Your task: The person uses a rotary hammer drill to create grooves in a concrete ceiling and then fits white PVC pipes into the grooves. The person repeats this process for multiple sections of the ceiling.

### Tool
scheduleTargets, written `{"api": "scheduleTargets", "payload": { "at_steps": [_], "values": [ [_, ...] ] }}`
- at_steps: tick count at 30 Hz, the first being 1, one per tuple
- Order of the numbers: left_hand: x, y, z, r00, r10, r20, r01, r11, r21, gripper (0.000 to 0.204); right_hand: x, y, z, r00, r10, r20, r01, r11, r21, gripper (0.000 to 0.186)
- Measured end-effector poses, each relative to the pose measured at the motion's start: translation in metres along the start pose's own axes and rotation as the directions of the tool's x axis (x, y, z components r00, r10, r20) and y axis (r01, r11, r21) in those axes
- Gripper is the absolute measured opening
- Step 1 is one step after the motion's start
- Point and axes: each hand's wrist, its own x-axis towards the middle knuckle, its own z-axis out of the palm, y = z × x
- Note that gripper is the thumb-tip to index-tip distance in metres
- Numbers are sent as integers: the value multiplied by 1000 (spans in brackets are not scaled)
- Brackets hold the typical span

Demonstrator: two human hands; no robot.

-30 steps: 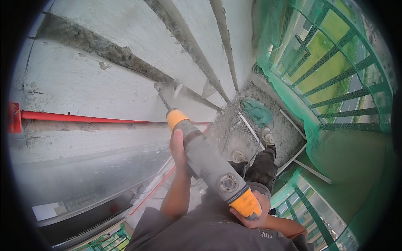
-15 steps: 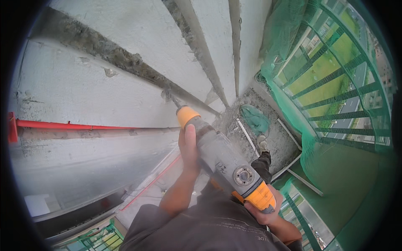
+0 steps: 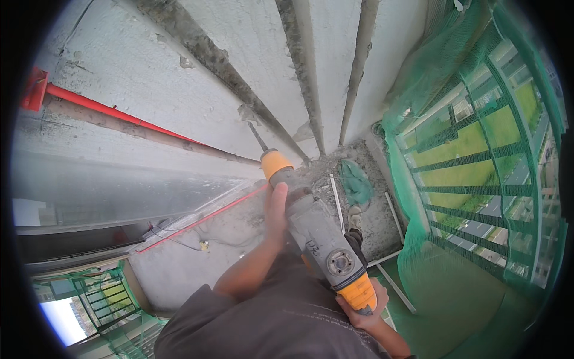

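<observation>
A grey and orange rotary hammer drill (image 3: 317, 233) lies diagonally across my front, its bit (image 3: 258, 136) pointing up and away to the left. My left hand (image 3: 276, 209) grips it just behind the orange front collar, thumb on top. Around the orange rear handle my right hand (image 3: 365, 308) is closed; some of its fingers are hidden beneath. The bit's tip is by a chipped spot (image 3: 246, 113) in the pale concrete wall (image 3: 239, 54), beside a long rough groove (image 3: 209, 57). Whether the tip touches the wall I cannot tell.
More grooves (image 3: 302, 72) run down the wall. A red pipe (image 3: 119, 115) crosses at left. Green netting (image 3: 412, 239) covers a railing (image 3: 478, 190) at right. On the rubble-strewn floor lie a green cloth (image 3: 356, 182) and pale strips (image 3: 336, 200), near my shoe (image 3: 356, 220).
My view has turned, so the wall and red pipe sit differently in the picture. The drill points more steeply upward, and both hands keep their hold on it.
</observation>
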Motion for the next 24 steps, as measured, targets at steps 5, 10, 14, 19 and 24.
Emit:
{"api": "scheduleTargets", "payload": {
  "at_steps": [5, 10, 14, 19, 24],
  "values": [
    [17, 6, -18, 1000, -28, -9, 27, 994, -101, 51, 13, 8, 22, 1000, -15, 20, 14, 998, 64, 44],
    [35, 3, -24, 1000, -13, -3, 12, 998, -69, 53, 28, -3, 24, 999, 23, 31, -19, 993, -118, 42],
    [41, 7, -6, 997, -6, 72, 13, 995, -97, 49, 44, 0, 6, 998, 56, -4, -55, 994, 91, 36],
    [24, -29, -22, 967, -139, 212, 203, 925, -321, 48, 35, -18, -9, 997, 76, -6, -75, 995, 64, 41],
    [2, -15, 0, 997, -69, 36, 73, 988, -136, 52, -1, -11, 1, 991, 124, -48, -121, 991, 56, 42]
  ]
}}
